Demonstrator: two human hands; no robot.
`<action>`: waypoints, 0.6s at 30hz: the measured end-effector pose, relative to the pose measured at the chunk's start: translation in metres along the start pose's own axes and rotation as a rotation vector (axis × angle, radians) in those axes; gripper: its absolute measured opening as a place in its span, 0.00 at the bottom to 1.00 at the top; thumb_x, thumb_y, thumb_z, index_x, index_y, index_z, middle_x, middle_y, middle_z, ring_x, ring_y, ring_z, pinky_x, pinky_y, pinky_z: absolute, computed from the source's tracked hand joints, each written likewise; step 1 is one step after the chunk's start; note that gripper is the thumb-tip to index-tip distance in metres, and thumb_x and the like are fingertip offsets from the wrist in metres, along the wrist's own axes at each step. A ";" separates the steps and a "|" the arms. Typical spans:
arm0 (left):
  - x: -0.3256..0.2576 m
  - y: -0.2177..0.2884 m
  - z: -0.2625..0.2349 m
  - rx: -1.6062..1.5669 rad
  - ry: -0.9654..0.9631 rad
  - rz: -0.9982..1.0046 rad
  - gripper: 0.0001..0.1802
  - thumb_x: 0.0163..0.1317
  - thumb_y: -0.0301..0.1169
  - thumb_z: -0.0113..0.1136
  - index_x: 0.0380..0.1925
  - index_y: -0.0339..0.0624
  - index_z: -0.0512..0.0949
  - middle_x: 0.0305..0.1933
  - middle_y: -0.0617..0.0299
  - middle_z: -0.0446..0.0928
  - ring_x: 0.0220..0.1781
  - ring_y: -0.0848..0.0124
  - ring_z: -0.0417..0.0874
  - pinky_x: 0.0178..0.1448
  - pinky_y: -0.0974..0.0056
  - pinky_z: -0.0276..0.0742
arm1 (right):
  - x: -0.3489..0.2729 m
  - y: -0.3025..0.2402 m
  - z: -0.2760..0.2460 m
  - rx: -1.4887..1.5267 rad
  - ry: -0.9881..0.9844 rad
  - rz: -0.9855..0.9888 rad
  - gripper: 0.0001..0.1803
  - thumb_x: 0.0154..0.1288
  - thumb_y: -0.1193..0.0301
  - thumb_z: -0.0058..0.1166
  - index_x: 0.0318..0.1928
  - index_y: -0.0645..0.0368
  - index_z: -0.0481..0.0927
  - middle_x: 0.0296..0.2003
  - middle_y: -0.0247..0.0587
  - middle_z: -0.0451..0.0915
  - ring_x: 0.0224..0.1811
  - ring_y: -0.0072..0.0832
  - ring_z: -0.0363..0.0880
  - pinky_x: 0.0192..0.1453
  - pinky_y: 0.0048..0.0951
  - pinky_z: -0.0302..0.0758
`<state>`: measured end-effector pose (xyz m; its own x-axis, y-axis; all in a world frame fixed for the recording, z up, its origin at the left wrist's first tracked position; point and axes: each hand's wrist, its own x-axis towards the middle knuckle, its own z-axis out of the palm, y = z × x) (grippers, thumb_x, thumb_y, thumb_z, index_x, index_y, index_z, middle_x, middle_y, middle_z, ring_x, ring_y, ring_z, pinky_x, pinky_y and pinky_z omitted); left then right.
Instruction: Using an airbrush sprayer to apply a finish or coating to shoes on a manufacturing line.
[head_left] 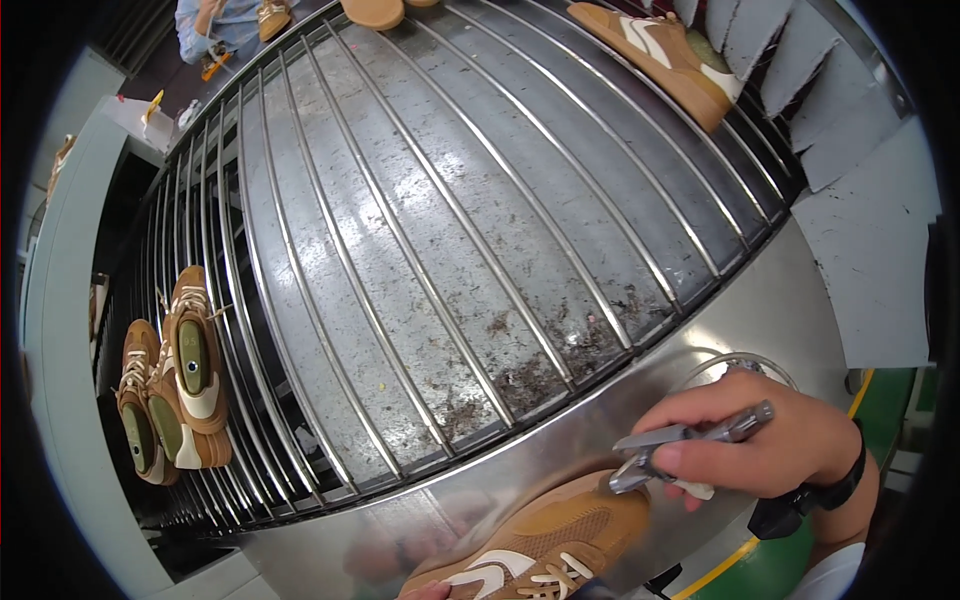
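A brown sneaker with white laces and a white side stripe lies tilted at the lower edge, over the metal ledge, its toe to the right. My left hand grips its side; only a few fingers show at the bottom edge. Above the toe, my right hand is closed around a slim grey pen-like tool. One end of that tool is at or just over the toe; I cannot tell whether they touch. Something small and white shows under the fingers.
Metal bars of a conveyor span the middle, bordered by a steel ledge. Brown sneakers stand at left, another sneaker at far right beside grey flaps. A round metal dish sits behind my right hand. Someone's blue sleeve shows far left.
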<state>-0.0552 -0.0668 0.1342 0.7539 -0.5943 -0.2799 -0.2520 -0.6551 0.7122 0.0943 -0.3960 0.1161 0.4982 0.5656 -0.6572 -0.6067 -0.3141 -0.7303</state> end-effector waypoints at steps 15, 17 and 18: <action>-0.005 0.021 0.012 0.051 -0.010 -0.183 0.34 0.45 0.26 0.62 0.56 0.31 0.68 0.44 0.40 0.78 0.46 0.45 0.81 0.49 0.57 0.77 | -0.069 0.170 0.125 0.141 0.884 -0.606 0.22 0.65 0.61 0.51 0.46 0.72 0.74 0.28 0.46 0.83 0.27 0.31 0.83 0.34 0.27 0.79; -0.007 0.023 0.015 0.044 -0.018 -0.248 0.34 0.46 0.25 0.61 0.58 0.33 0.67 0.45 0.43 0.79 0.48 0.51 0.82 0.51 0.58 0.77 | -0.067 0.184 0.134 -0.050 0.902 -0.682 0.19 0.63 0.65 0.49 0.44 0.71 0.74 0.26 0.42 0.83 0.26 0.29 0.83 0.34 0.26 0.79; -0.008 0.024 0.015 0.063 -0.016 -0.241 0.34 0.46 0.25 0.61 0.58 0.33 0.67 0.45 0.43 0.79 0.48 0.51 0.82 0.51 0.58 0.77 | -0.069 0.186 0.138 -0.040 0.910 -0.698 0.19 0.63 0.65 0.49 0.44 0.71 0.74 0.26 0.42 0.83 0.26 0.29 0.83 0.34 0.26 0.79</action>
<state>-0.0765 -0.0851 0.1441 0.7872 -0.4244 -0.4474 -0.1036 -0.8062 0.5825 -0.1386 -0.3885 0.0511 0.9914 -0.1300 0.0140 -0.0100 -0.1824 -0.9832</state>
